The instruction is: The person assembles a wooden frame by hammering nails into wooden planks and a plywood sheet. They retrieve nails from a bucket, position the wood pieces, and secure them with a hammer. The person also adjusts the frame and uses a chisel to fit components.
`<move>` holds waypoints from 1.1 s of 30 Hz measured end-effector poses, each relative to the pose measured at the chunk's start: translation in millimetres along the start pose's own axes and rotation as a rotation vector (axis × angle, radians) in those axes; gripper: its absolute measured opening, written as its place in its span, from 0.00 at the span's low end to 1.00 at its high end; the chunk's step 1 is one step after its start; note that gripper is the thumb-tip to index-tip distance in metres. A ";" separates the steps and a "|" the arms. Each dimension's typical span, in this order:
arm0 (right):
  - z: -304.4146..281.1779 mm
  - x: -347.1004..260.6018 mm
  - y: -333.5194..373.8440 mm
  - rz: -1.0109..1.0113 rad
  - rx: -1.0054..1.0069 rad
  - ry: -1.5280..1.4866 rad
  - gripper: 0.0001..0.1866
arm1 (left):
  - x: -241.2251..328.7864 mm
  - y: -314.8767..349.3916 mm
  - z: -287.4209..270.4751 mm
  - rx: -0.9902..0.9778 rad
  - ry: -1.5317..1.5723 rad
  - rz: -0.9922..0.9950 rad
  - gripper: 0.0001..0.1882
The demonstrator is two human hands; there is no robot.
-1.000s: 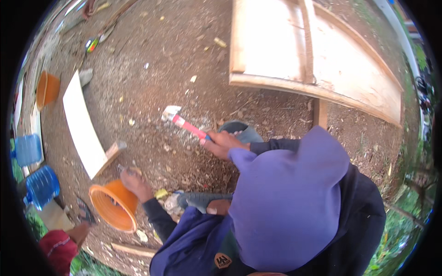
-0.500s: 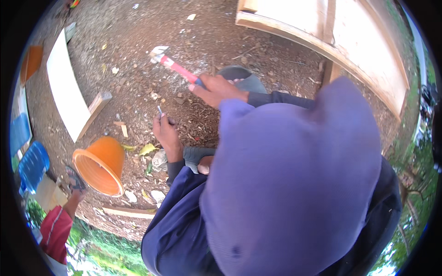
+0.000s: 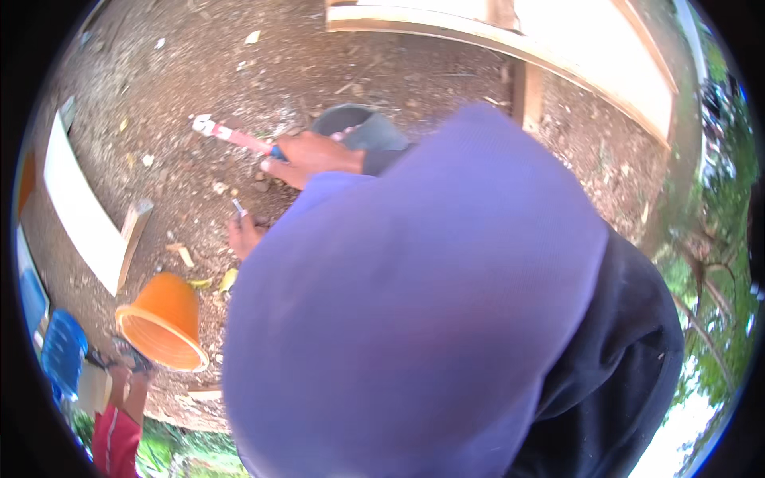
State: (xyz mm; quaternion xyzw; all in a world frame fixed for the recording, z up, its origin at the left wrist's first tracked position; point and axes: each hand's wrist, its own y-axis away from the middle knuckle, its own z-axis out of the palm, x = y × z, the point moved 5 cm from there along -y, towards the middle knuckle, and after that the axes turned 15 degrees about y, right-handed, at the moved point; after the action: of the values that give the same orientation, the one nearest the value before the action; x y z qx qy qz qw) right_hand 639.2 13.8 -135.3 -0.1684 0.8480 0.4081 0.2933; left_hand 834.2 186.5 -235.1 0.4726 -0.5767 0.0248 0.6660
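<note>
My right hand [image 3: 312, 158] is closed around the blue grip of a hammer [image 3: 245, 142] with a reddish handle; its head is held out to the left above the ground. Below it, my left hand [image 3: 245, 236] pinches a short thin metal piece [image 3: 238, 205], like a nail, pointing upward. Whether it touches anything is hard to see. A blurred purple cap-like cloth [image 3: 414, 295] covers the middle and hides the left wrist. Beyond the right hand shows a grey trouser leg [image 3: 373, 131] with toes peeking out.
A wooden frame with a white panel [image 3: 590, 60] stands at the far right. At left lie a white board [image 3: 80, 207], a wood block [image 3: 135, 227] and a tipped orange bucket [image 3: 163, 323]. Behind it are a blue plastic chair [image 3: 64, 350] and a person in red shorts [image 3: 115, 438].
The view has shifted, so the hands, hammer and frame appear further left. The purple cloth now covers the left forearm. Both hands keep hold of their things.
</note>
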 end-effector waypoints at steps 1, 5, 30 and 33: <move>4.4 -13.0 -1.3 0.000 -0.039 -0.032 0.27 | 6.8 4.4 -15.6 0.023 -0.075 0.042 0.08; 11.7 3.6 -9.2 -0.055 0.058 -0.003 0.25 | 24.0 25.0 9.6 -0.001 0.185 0.008 0.08; -34.5 -11.5 8.1 -0.525 0.149 0.288 0.19 | 60.3 25.1 1.2 0.046 -0.001 0.245 0.10; -107.7 3.1 15.9 -0.460 0.570 0.302 0.17 | 54.3 21.7 3.4 0.003 0.262 0.084 0.08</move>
State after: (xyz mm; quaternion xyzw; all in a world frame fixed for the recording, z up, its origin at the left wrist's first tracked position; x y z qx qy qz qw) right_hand 589.6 -61.8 -74.6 -0.3242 0.9010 0.0506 0.2840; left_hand 837.3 168.5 -179.4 0.4419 -0.5040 0.1149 0.7331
